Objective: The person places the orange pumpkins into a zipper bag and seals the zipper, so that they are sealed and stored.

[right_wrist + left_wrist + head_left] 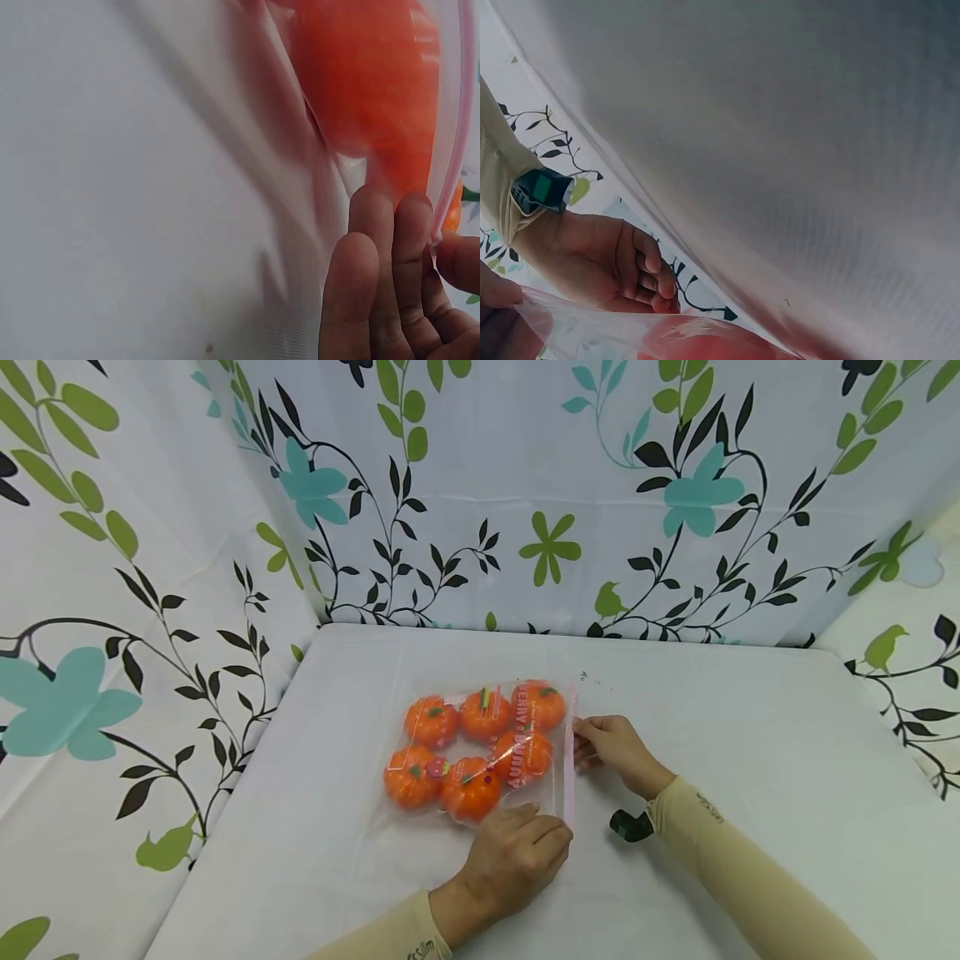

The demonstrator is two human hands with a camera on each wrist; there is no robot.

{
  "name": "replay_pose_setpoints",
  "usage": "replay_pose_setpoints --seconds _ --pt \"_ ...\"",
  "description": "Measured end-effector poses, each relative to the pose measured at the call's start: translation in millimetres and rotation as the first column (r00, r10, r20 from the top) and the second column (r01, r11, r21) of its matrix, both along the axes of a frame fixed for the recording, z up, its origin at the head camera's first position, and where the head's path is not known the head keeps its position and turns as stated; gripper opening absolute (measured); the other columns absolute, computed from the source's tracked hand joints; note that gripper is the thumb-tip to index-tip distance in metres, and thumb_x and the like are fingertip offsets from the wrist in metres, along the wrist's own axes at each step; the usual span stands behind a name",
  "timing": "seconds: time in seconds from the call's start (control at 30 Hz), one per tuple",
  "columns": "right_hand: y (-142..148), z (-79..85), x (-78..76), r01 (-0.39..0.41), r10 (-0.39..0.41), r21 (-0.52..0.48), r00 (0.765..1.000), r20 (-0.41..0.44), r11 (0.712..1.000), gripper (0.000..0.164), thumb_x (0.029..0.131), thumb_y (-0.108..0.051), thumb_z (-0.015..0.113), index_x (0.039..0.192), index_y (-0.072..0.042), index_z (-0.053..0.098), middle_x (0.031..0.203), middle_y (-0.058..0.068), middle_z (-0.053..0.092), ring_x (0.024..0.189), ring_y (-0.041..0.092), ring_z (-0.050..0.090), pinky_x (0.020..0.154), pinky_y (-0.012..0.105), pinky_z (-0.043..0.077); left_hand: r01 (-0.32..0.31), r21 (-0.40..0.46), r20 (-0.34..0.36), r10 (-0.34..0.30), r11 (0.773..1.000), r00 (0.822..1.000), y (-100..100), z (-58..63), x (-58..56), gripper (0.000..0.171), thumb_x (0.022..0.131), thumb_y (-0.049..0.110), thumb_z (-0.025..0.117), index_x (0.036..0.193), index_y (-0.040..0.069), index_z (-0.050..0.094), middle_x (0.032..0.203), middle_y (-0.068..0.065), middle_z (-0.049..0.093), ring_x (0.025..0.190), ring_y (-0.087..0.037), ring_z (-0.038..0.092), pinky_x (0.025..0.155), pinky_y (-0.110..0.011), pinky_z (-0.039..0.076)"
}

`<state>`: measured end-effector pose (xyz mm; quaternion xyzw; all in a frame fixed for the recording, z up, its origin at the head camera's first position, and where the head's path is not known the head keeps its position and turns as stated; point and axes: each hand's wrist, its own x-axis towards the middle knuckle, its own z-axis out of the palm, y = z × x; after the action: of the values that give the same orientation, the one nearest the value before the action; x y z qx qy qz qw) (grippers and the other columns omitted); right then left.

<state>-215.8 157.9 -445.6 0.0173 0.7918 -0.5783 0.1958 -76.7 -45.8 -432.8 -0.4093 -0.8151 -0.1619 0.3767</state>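
Note:
A clear zip bag (555, 793) lies on the table with several small orange pumpkins (470, 789) inside. Pink lettering runs down its right part, and a pink zip strip (456, 142) edges its right side. My left hand (517, 856) grips the near end of that edge; only part of this hand (499, 300) shows in the left wrist view. At the far end, my right hand (615, 747) pinches the strip's corner between thumb and index finger. The right wrist view shows its other fingers (373, 262) stretched beneath the bag.
A white cloth covers the table (750, 718), whose back edge meets a floral curtain (487, 502). Similar patterned cloth hangs at both sides. A dark wrist camera (632, 826) sits at my right wrist, beside the beige sleeve (735, 868).

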Motion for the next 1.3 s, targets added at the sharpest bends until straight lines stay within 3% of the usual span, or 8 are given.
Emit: replay_pose_setpoints --seconds 0.13,0.33,0.67,0.93,1.13,1.3 --pt "3.9 1.6 -10.2 0.032 -0.032 0.024 0.999 0.009 0.999 0.040 0.107 -0.027 0.050 0.116 0.010 0.065 0.086 0.009 0.069 0.075 0.016 0.068 0.069 0.027 0.059 0.007 -0.012 -0.011 -0.007 1.000 1.000 -1.1 -0.5 -0.5 0.001 0.084 0.016 0.076 0.083 0.016 0.075 0.084 0.006 0.074 0.076 -0.006 0.071 0.087 -0.027 0.057" --pt "8.5 9.1 -23.0 0.062 -0.063 0.041 0.998 0.013 0.997 0.044 0.107 -0.030 0.049 0.121 0.009 0.064 0.089 0.008 0.068 0.078 0.015 0.067 0.072 0.026 0.059 0.034 -0.060 0.003 -0.034 0.998 0.999 -2.9 0.3 -0.5 0.006 0.080 0.017 0.080 0.085 0.016 0.076 0.084 0.007 0.073 0.078 -0.005 0.071 0.088 -0.027 0.056" --pt "10.8 16.5 -34.4 0.081 -0.081 0.041 0.997 0.006 0.996 0.048 0.109 -0.032 0.044 0.128 0.009 0.060 0.100 0.011 0.066 0.087 0.018 0.064 0.080 0.025 0.058 0.049 -0.085 0.039 -0.045 0.995 0.998 -5.8 -1.4 -2.9 0.003 0.082 0.016 0.079 0.083 0.016 0.076 0.082 0.007 0.073 0.076 -0.005 0.070 0.085 -0.024 0.056" --pt "8.8 16.9 -42.4 0.090 -0.088 0.072 0.995 -0.040 0.993 0.049 0.108 -0.033 0.044 0.131 0.007 0.060 0.105 0.014 0.066 0.097 0.026 0.063 0.085 0.027 0.056 0.058 -0.117 -0.002 -0.059 0.991 0.998 -4.5 -3.5 -3.0 0.008 0.087 0.013 0.070 0.080 0.016 0.073 0.080 0.008 0.070 0.073 -0.006 0.067 0.079 -0.019 0.055" --pt "10.9 9.1 -40.0 0.110 -0.092 0.119 0.985 -0.146 0.987 0.047 0.107 -0.035 0.048 0.121 0.007 0.065 0.096 0.012 0.068 0.091 0.025 0.066 0.077 0.024 0.054 0.051 -0.085 0.086 -0.044 0.995 0.995 0.0 -4.0 -3.5 0.006 0.080 0.013 0.079 0.078 0.016 0.074 0.076 0.008 0.069 0.069 -0.005 0.068 0.069 -0.018 0.055" --pt "17.4 4.1 -36.2 0.071 -0.045 0.154 0.985 -0.166 0.986 0.045 0.105 -0.033 0.052 0.118 0.007 0.067 0.096 0.013 0.070 0.088 0.024 0.066 0.075 0.025 0.056 0.041 -0.046 0.182 -0.032 0.998 0.983 2.2 -2.7 -4.1 0.006 0.079 0.014 0.082 0.082 0.017 0.078 0.079 0.008 0.071 0.071 -0.005 0.070 0.069 -0.018 0.056"
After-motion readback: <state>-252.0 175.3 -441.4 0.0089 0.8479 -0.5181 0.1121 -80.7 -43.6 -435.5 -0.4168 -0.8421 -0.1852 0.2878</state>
